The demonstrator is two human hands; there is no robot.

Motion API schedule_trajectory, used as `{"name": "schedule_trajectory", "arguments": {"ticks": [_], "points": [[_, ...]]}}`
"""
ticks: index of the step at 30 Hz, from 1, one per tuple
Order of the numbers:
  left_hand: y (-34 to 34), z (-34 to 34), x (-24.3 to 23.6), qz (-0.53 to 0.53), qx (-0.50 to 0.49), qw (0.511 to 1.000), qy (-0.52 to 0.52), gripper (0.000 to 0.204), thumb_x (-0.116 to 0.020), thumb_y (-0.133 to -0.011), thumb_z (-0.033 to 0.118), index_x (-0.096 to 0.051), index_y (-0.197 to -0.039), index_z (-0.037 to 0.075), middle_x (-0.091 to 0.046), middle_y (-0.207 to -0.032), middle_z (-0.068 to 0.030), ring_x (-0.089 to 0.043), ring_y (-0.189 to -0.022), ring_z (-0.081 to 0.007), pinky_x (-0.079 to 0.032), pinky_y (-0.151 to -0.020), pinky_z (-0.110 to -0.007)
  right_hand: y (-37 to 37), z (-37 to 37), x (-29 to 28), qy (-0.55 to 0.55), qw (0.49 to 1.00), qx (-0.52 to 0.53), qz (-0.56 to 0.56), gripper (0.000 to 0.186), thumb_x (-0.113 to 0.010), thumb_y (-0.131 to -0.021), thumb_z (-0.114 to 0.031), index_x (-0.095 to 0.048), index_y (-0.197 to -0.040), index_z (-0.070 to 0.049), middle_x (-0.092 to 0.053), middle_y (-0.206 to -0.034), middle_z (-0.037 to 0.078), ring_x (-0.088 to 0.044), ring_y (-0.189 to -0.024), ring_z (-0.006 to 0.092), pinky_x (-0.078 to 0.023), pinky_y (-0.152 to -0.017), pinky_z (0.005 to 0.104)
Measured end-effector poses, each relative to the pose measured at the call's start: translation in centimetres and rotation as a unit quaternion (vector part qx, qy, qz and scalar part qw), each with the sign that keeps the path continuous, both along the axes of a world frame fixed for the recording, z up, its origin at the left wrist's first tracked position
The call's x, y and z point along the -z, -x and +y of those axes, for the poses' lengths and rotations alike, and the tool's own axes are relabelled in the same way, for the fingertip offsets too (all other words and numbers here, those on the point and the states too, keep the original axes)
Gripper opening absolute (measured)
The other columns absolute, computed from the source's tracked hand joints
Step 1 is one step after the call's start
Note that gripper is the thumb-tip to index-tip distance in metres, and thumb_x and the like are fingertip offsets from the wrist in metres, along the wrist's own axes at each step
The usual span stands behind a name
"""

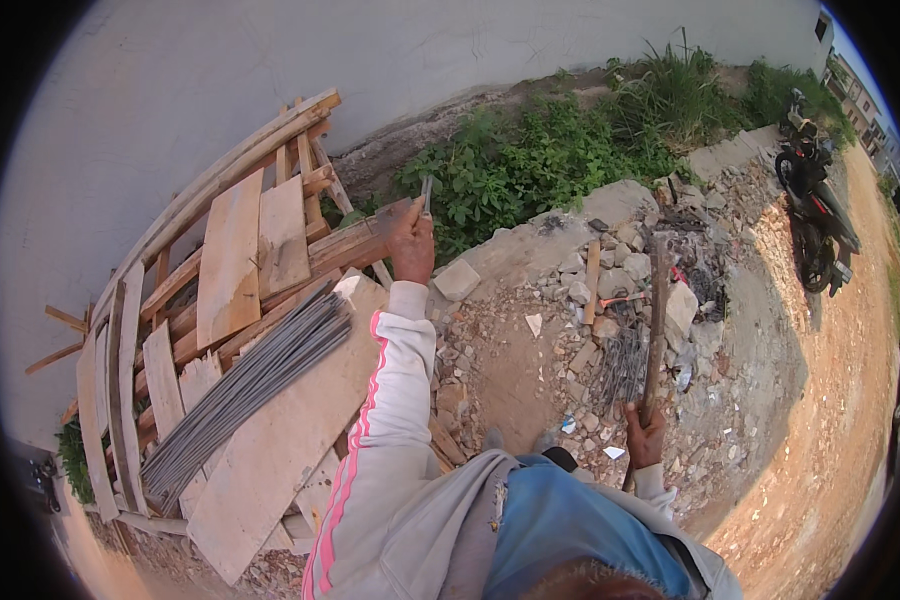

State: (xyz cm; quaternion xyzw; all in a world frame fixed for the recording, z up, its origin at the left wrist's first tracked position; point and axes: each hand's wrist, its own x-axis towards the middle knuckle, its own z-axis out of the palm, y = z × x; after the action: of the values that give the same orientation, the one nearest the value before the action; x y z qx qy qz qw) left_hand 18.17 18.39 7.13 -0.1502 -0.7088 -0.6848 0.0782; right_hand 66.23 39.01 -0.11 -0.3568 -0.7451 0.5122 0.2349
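My left hand [411,245] is stretched out in front of me, its fingers closed round a slim grey metal tool [427,193] that sticks up above the fist. What kind of tool it is cannot be made out. Just beside that hand lies the end of a timber beam [345,246] from the wood pile. Lower down on the right, my right hand [646,436] grips a long brown wooden pole [656,330]. The pole rises from the hand over the rubble, and a short length shows below the fist.
To the left, a bundle of thin grey metal rods [255,385] lies across boards [290,455] on a wood pile against a wall [220,60]. Green weeds [530,150] line the wall. Broken rubble [570,360] covers the ground; a motorcycle [820,215] stands far right.
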Motion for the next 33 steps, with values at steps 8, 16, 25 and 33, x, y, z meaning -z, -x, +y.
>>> {"name": "schedule_trajectory", "arguments": {"ticks": [8,16,25,33], "points": [[-11.9,-1.7,-6.8,-0.062,0.189,0.972,-0.128,0.031,-0.063,-0.103,0.032,-0.067,-0.114,0.003,-0.045,-0.069,0.008,-0.034,-0.055,-0.0012,-0.025,-0.048,-0.02,5.4,-1.2,-3.9,0.041,0.996,0.007,0.083,0.02,-0.071,-0.097,-0.02,-0.062,-0.101,-0.003,-0.061,-0.069,0.001,-0.055,-0.06,0.0071,-0.044,-0.054,0.0245],[-15.9,-1.2,-10.8,-0.069,0.246,0.957,-0.14,0.034,-0.064,-0.103,0.036,-0.065,-0.101,0.003,-0.041,-0.064,0.0101,-0.029,-0.052,-0.0006,-0.021,-0.047,-0.021,20.1,-5.0,-10.5,0.115,0.932,-0.203,0.278,0.039,-0.064,-0.102,-0.035,-0.061,-0.116,0.001,-0.069,-0.08,0.008,-0.066,-0.074,0.0143,-0.052,-0.067,0.0288],[-16.2,-3.5,-10.3,-0.028,0.155,0.977,-0.144,0.032,-0.076,-0.094,0.036,-0.06,-0.091,0.009,-0.047,-0.063,0.0081,-0.04,-0.049,-0.0012,-0.029,-0.043,-0.02,19.1,-9.2,-12.3,0.299,0.844,-0.341,0.285,0.029,-0.06,-0.105,-0.032,-0.054,-0.092,-0.007,-0.056,-0.065,0.002,-0.051,-0.056,0.0103,-0.043,-0.055,0.0267],[-17.8,-3.2,-9.7,-0.039,0.16,0.955,-0.245,0.033,-0.075,-0.094,0.037,-0.058,-0.092,0.008,-0.05,-0.064,0.0055,-0.042,-0.045,-0.0029,-0.035,-0.039,-0.021,15.2,-8.3,-14.1,0.283,0.861,-0.278,0.319,0.024,-0.059,-0.106,-0.027,-0.052,-0.091,-0.008,-0.044,-0.061,0.0,-0.041,-0.052,0.008,-0.034,-0.05,0.0256]]}}
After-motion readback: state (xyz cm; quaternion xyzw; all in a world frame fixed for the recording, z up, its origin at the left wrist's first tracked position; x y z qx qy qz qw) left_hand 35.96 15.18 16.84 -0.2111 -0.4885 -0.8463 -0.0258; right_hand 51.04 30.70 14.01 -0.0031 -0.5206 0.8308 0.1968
